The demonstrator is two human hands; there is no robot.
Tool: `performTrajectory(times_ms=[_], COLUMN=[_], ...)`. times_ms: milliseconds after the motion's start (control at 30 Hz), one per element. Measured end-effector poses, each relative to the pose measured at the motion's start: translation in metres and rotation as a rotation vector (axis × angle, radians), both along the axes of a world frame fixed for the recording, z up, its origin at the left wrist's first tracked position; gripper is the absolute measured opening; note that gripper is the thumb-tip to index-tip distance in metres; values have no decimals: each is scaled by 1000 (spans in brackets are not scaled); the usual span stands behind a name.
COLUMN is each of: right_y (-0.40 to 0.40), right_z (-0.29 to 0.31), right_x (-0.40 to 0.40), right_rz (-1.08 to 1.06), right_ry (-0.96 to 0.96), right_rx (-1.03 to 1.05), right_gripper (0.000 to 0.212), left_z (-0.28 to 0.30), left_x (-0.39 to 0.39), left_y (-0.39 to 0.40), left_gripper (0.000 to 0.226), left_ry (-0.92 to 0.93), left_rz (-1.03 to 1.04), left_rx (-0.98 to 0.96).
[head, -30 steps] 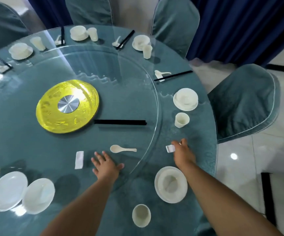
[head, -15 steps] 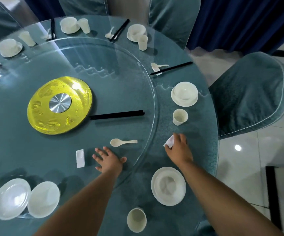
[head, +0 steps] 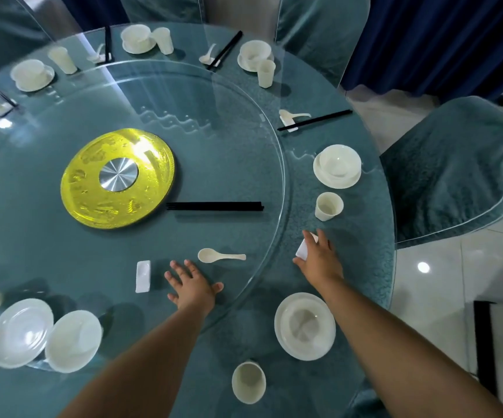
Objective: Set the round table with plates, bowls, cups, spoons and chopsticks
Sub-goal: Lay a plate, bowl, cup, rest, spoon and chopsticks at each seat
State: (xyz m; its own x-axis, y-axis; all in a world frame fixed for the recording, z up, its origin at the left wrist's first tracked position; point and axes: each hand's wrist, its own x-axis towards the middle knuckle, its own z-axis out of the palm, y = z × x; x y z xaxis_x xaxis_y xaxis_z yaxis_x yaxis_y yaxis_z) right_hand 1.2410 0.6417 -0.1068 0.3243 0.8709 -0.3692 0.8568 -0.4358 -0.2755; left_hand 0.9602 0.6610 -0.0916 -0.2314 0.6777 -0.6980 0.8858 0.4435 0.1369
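Observation:
My right hand (head: 319,257) grips a small white rest (head: 302,250) on the table's outer ring, just below a white cup (head: 328,206). My left hand (head: 191,285) lies flat with spread fingers on the glass turntable (head: 123,92). Just beyond it lie a white spoon (head: 220,255) and a second white rest (head: 143,276). Black chopsticks (head: 214,206) lie further in, beside the yellow hub (head: 117,178). Near me sit a bowl on a plate (head: 304,325) and a cup (head: 248,381).
Finished place settings ring the far and right edge, one with a bowl on a plate (head: 337,165). Two loose white plates (head: 21,333) (head: 73,340) lie at the left. Covered chairs (head: 452,170) stand around the table; tiled floor is at the right.
My right hand has tilted the white rest up and turned it in its fingers. My left hand has stayed flat on the turntable. The view has shifted slightly.

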Motion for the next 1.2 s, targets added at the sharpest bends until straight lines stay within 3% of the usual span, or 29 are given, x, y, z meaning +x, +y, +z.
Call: performTrajectory(times_ms=[133, 267, 367, 633, 833, 1000, 1133, 1200], right_y=[6, 29, 41, 57, 48, 56, 60, 55], right_z=[6, 15, 16, 5, -1, 0, 4, 6], right_x=[-14, -58, -83, -155, -177, -195, -214, -221], right_rz=[91, 232, 293, 503, 529, 554, 607, 609], right_ry=[-152, -55, 5, -64, -154, -127, -121, -135], right_rx=[145, 243, 217, 181, 142, 168, 147, 127], right_gripper=[52, 31, 33, 26, 16, 25, 14, 25], left_z=[1, 3, 0, -3, -1, 0, 1, 0], left_x=[-17, -45, -56, -107, -131, -142, -147, -148], left_y=[-8, -16, -21, -33, -36, -37, -38, -38], left_gripper=[108, 107, 107, 108, 108, 108, 108, 108], left_ry=[-23, -26, -16, 8, -4, -19, -18, -18], left_rz=[-39, -64, -114, -207, -248, -260, -270, -271], left_rx=[1, 6, -8, -38, -51, -55, -56, -57])
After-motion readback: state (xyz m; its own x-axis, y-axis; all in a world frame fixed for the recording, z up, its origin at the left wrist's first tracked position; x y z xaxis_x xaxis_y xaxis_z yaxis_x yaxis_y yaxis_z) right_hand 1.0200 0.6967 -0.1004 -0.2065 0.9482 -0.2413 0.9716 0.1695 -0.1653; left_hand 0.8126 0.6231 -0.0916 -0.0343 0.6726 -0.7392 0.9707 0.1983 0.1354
